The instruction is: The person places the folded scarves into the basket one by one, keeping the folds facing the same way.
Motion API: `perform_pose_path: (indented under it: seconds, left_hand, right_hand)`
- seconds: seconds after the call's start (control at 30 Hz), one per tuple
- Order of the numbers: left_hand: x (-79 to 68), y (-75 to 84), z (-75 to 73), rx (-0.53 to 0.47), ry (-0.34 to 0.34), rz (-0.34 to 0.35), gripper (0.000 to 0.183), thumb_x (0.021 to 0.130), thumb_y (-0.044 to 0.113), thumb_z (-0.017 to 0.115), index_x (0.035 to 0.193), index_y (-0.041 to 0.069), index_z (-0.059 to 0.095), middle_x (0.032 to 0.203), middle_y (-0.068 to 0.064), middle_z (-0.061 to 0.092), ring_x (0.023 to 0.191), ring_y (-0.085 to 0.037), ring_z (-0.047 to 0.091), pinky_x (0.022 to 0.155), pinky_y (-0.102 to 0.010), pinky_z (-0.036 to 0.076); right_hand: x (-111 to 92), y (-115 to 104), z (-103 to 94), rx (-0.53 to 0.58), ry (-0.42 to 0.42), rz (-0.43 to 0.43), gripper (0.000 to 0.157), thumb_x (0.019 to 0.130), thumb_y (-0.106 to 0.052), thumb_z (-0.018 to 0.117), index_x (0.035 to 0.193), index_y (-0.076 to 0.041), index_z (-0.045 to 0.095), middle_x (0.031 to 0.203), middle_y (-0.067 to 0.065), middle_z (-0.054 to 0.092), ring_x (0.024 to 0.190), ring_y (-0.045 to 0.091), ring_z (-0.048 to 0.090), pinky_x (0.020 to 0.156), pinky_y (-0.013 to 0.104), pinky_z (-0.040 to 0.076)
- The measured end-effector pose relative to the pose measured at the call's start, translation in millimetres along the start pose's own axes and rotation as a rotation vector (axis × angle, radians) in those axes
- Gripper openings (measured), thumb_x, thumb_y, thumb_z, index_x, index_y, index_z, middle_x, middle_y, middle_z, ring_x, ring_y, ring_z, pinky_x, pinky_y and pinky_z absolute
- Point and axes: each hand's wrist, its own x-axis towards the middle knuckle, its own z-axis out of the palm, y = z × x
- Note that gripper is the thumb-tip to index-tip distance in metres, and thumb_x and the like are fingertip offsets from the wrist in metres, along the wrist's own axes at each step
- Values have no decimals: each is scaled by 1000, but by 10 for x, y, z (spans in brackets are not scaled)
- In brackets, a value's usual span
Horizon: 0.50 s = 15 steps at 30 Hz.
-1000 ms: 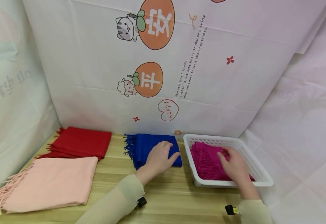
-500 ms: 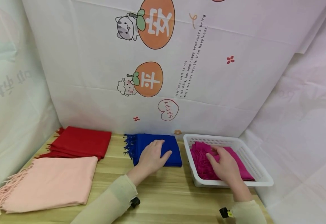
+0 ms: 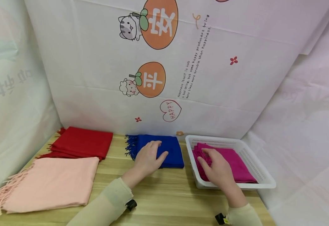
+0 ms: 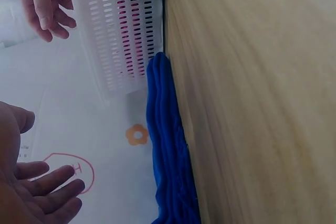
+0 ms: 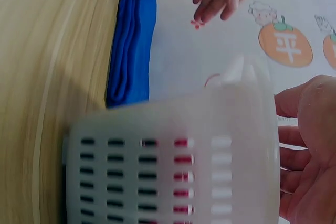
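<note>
When wrist-viewed, left hand (image 4: 22, 188) off blue cloth (image 4: 169, 140)

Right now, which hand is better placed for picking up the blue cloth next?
Probably the left hand: it is open and nearer to the blue cloth, while the right hand hangs over the white basket.

Soft, even brightness from the head; dimmer, hazier wrist views.
The pale backdrop (image 3: 175, 56) turns faintly pink toward the right, and a soft shadow lies on the counter (image 3: 175, 201) beneath the basket (image 3: 253, 158). In the left wrist view, the nearest wood grain blurs.
</note>
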Motion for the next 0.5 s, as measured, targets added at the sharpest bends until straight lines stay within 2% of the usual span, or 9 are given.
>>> perform_pose_path:
  seconds: [0.23, 0.37, 0.5]
  left_hand:
    - [-32, -24, -112, -10, 69, 31, 57, 113, 45, 65, 151, 3, 62, 138, -10, 72, 128, -32, 68, 107, -54, 56]
    - [-47, -62, -162, 2, 133, 63, 52, 112, 41, 67, 147, 3, 65, 132, -9, 75, 119, -30, 71, 99, -52, 59]
    - [-69, -96, -212, 15, 161, 78, 50, 111, 40, 68, 144, 2, 67, 129, -9, 76, 115, -30, 73, 97, -52, 60]
  right_hand:
    - [21, -170, 65, 3, 31, -83, 37, 99, -16, 85, 131, 1, 73, 114, 12, 75, 93, 26, 69, 78, 48, 61]
    - [23, -249, 90, 8, 46, -128, 37, 99, -17, 85, 130, 0, 74, 114, 11, 75, 92, 26, 68, 76, 46, 60]
    - [-5, -322, 109, 18, 41, -145, 37, 100, -17, 85, 131, 1, 74, 119, 13, 76, 102, 29, 71, 83, 49, 62]
